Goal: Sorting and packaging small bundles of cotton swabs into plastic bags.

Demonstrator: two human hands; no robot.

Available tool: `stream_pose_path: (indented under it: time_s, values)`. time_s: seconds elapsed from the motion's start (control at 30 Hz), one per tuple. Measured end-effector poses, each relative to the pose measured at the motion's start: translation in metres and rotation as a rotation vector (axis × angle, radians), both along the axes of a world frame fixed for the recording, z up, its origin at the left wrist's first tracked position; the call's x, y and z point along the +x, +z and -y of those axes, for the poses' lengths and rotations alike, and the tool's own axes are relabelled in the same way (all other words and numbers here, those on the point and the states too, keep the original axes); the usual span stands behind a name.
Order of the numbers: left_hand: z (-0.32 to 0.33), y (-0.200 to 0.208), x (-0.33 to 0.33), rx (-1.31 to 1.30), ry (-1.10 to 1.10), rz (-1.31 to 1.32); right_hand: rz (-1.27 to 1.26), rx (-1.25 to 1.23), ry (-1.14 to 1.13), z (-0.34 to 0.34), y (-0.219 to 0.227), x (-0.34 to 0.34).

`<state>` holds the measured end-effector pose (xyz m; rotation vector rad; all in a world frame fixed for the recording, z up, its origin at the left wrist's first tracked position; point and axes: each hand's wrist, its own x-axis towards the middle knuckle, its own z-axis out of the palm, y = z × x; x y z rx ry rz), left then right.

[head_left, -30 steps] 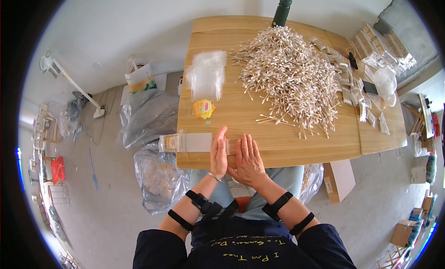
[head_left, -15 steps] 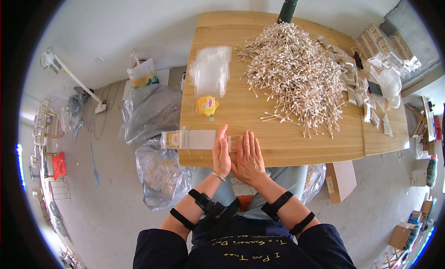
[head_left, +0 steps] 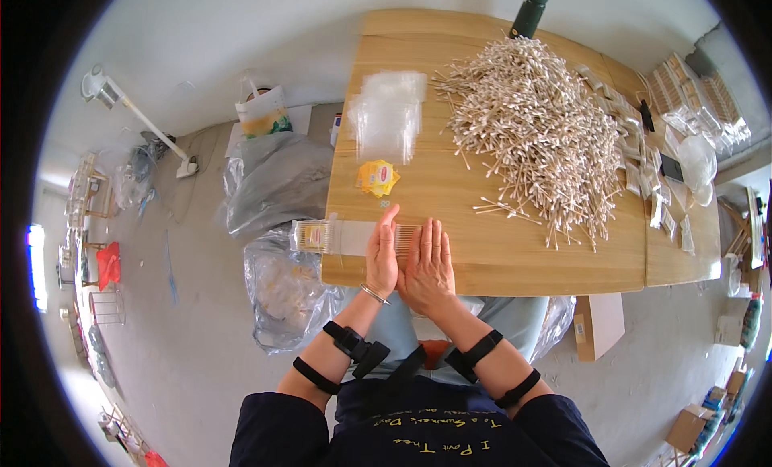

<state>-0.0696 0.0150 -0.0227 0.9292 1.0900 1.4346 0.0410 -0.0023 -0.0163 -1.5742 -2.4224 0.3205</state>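
My left hand (head_left: 382,256) stands on its edge at the table's front, fingers stretched out. Beside it my right hand (head_left: 429,266) lies palm down with its fingers straight and together. A row of cotton swabs (head_left: 406,237) shows in the gap between the two hands; the rest of it is covered by them. To the left of my left hand a flat whitish strip (head_left: 354,237) reaches to a clear packet of cotton swabs (head_left: 314,236) with a yellow label, which juts past the table's left edge.
A large heap of cotton swabs (head_left: 535,129) covers the table's right half. Clear bags (head_left: 388,113) and yellow cards (head_left: 376,177) lie at the left. A dark green bottle (head_left: 530,12) stands behind the heap. Filled packets (head_left: 635,157) lie at the right.
The whole view has shifted a little. Against the table, both hands sit slightly farther left, and a bit more of the swab row shows between them.
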Motion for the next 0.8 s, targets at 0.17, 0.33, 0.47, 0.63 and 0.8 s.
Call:
stream_pose_path:
  time_s: [0.17,0.33,0.47,0.63,0.8]
  values:
    - [0.005,0.002,-0.04,-0.024,0.084,-0.116,-0.076,-0.036,0.062,-0.002,0.0,-0.04]
    - [0.019,0.001,-0.062,-0.021,0.121,-0.237,-0.09,-0.06,0.124,0.004,0.001,-0.059]
    - [0.001,0.008,-0.072,-0.009,0.181,-0.309,-0.069,-0.042,0.114,-0.007,0.001,-0.075]
    - [0.011,0.002,-0.078,0.011,0.149,-0.378,-0.088,-0.061,0.113,-0.003,0.002,-0.077]
    - [0.006,0.003,-0.081,0.005,0.161,-0.402,-0.027,-0.084,0.1,-0.004,0.004,-0.081]
